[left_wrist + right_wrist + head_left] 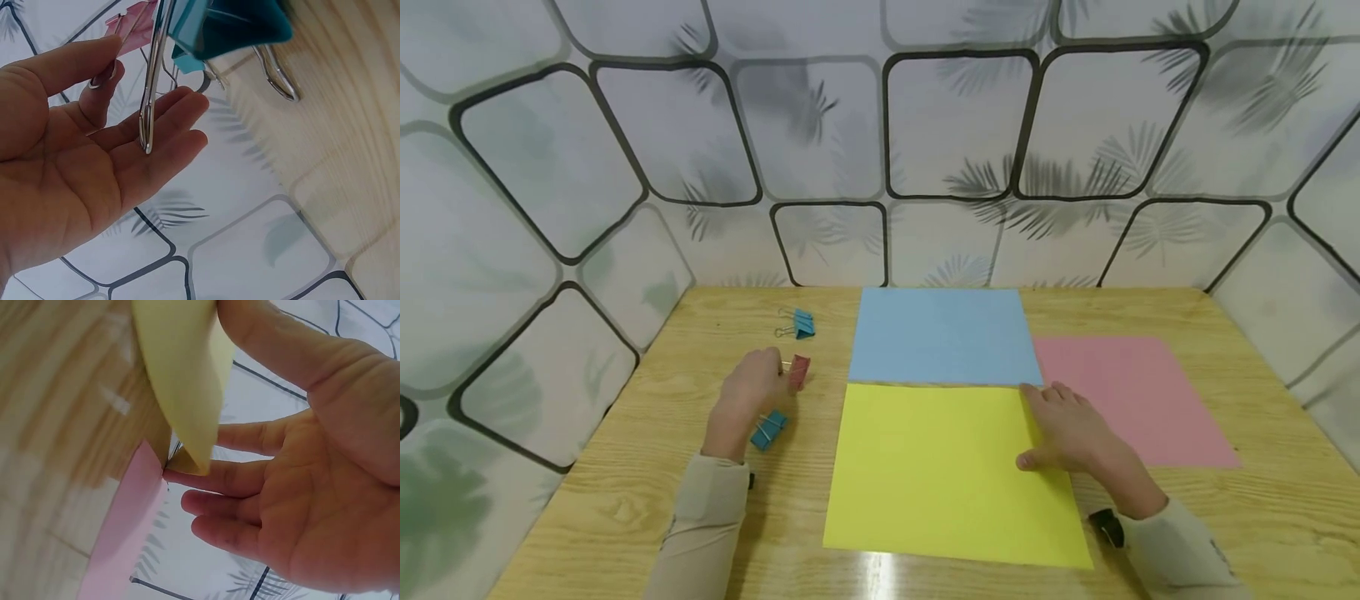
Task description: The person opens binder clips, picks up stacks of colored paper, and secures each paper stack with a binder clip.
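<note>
My left hand (pixel 747 390) pinches a wire handle of the red binder clip (pixel 800 372) between thumb and index finger; its other fingers extend loosely in the left wrist view. One teal binder clip (pixel 769 430) lies just below that hand, and another teal binder clip (pixel 804 323) is beyond it. On the right edge of a yellow sheet of paper (pixel 940 475) rests my right hand (pixel 1067 429), its thumb and index finger spread along the edge. The right wrist view shows the yellow edge bowed upward beside the fingers. A blue sheet (pixel 943 337) adjoins the yellow one's far edge.
A pink sheet (pixel 1138 400) lies to the right, partly behind my right hand. The wooden table (pixel 602 508) meets a patterned backdrop (pixel 820 158) at the back and sides.
</note>
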Demonstrator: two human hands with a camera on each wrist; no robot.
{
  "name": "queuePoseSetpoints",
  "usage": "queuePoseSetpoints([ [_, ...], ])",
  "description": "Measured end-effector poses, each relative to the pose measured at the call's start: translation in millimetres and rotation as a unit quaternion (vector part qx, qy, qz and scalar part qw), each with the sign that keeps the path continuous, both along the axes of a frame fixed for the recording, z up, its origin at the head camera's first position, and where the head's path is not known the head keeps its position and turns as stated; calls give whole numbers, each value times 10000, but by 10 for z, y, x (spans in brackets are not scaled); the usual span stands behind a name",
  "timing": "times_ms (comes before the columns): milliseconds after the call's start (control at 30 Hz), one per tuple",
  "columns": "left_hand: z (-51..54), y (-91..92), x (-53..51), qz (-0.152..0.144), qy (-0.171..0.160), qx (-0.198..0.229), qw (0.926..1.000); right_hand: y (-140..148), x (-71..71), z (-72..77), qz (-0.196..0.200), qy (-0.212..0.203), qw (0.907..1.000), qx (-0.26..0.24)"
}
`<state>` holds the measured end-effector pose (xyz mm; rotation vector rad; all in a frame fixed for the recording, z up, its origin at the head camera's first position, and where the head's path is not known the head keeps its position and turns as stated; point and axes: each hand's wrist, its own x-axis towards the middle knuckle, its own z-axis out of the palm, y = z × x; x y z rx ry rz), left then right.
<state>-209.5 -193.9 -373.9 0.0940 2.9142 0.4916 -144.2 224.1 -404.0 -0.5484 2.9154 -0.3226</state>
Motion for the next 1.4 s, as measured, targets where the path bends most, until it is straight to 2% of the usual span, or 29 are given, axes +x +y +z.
queuePoseSetpoints([
  [133,-8,-2,-11,-64,74,78,9999,1,-5,-1,-44,141,9998,-136],
  [233,-22,-2,-19,-28,88,133,9999,-4,-11,3,-140,89,9993,-339],
  [400,-35,-8,-26,9,123,191,9997,-10,-73,-14,-318,-171,9944,-997],
  [600,-38,-14,-21,42,45,218,9997,32,-152,-18,-370,-562,9793,-1910],
  [733,-31,-8,-24,101,11,283,9995,90,-178,-4,-511,-916,9637,-2457],
  [800,-28,-5,-28,139,33,362,9992,122,-194,2,-582,-976,9566,-2684],
  [933,-32,-9,-33,176,136,506,9985,170,-236,1,-771,-962,9491,-2900],
  [1000,-35,-13,-30,196,172,575,9980,188,-255,-1,-919,-1049,9420,-3053],
  [1100,-27,-20,-21,222,300,608,9975,229,-273,0,-951,-1257,9200,-3589],
  [1233,-25,-25,-22,261,362,662,9968,282,-265,6,-655,-1597,8939,-4137],
  [1400,-15,-13,-29,388,137,752,9963,337,-254,-12,-421,-2085,8640,-4564],
])
